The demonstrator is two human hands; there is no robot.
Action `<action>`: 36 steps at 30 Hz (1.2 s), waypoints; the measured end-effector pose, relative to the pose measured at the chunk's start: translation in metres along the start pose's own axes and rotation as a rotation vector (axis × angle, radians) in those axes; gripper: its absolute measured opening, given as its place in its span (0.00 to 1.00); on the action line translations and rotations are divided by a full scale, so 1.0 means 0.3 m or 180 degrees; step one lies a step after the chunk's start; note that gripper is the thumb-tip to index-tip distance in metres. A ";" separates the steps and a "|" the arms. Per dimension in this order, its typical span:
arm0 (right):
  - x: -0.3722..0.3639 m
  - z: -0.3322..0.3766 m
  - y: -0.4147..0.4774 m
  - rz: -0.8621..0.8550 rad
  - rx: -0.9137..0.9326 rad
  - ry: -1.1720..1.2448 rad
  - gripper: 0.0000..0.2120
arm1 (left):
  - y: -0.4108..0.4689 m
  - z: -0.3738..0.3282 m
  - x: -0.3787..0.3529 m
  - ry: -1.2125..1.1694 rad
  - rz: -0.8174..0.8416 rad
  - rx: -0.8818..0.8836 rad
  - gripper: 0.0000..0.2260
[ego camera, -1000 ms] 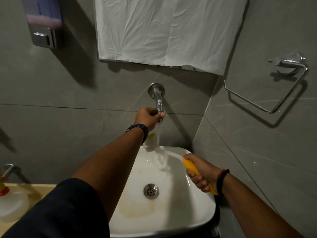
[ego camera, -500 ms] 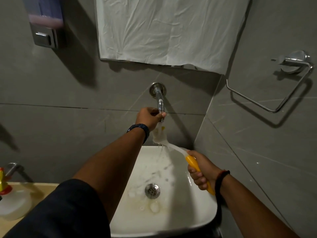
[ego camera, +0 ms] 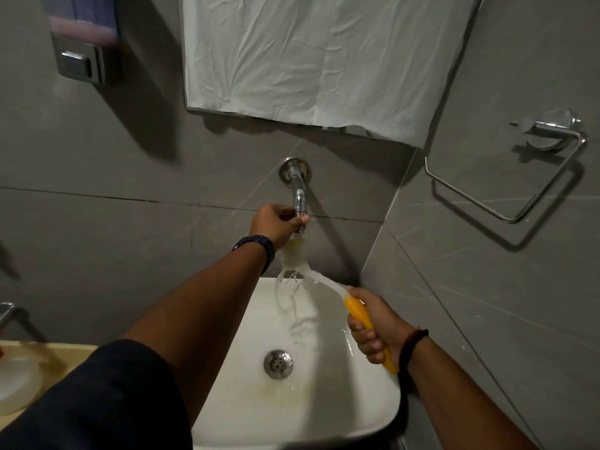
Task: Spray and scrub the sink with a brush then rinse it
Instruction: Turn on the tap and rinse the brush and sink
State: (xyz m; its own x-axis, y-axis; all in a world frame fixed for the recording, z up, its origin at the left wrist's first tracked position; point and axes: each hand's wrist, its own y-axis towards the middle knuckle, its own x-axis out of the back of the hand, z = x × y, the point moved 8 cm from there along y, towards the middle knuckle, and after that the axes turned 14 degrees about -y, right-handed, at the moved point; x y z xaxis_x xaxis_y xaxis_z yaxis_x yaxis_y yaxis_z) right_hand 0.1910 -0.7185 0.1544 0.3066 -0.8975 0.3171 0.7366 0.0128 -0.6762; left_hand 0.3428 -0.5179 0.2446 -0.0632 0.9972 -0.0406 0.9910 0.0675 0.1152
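A: Where is the brush (ego camera: 328,280) at this moment?

B: The right hand (ego camera: 373,329) is closed tight around its yellow handle, at the right rim of the sink (ego camera: 373,410). The long axis of the brush goes from this hand up and to the far left. The white head is directly under the tap (ego camera: 298,196), and water is breaking over it and falling into the basin.

A: And the other hand?

B: The left hand (ego camera: 274,224) is far out at the wall, with the fingers pinched around the end of the tap. It seems to hold the valve there, but I cannot see the valve itself behind the fingers.

A: So which step is it, in your opinion?

B: I think it is the rinsing. The water runs down toward the drain (ego camera: 278,364), and a brownish stain is still visible on the near side of the drain.

A: What matters for the next move?

B: The brush head is at the far end of the sink, and the stain lies near, so the head is beyond the grip and the dirty place is on the near side of it. The right hand should probably pull the head back toward the body. The left hand is nearer to the tap, so it can control the water.
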 end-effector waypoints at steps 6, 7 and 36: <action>-0.011 -0.007 -0.001 -0.0056 -0.0062 -0.0072 0.30 | 0.000 0.000 0.000 -0.0003 0.0014 -0.0015 0.12; -0.013 -0.008 -0.002 -0.0070 -0.0077 -0.0099 0.30 | -0.001 0.000 -0.001 -0.0023 0.0028 -0.0017 0.12; 0.067 0.075 -0.056 -0.1967 0.0799 -0.2124 0.27 | -0.039 -0.105 -0.065 0.2697 -0.0009 -0.1911 0.32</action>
State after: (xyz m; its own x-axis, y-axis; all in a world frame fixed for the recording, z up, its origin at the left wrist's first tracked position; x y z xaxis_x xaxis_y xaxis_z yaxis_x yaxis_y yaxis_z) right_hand 0.1982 -0.7269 0.1871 0.0428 -0.3402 0.9394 0.9685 -0.2166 -0.1226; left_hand 0.3287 -0.5370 0.2751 -0.3577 0.6776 0.6426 0.7837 -0.1564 0.6012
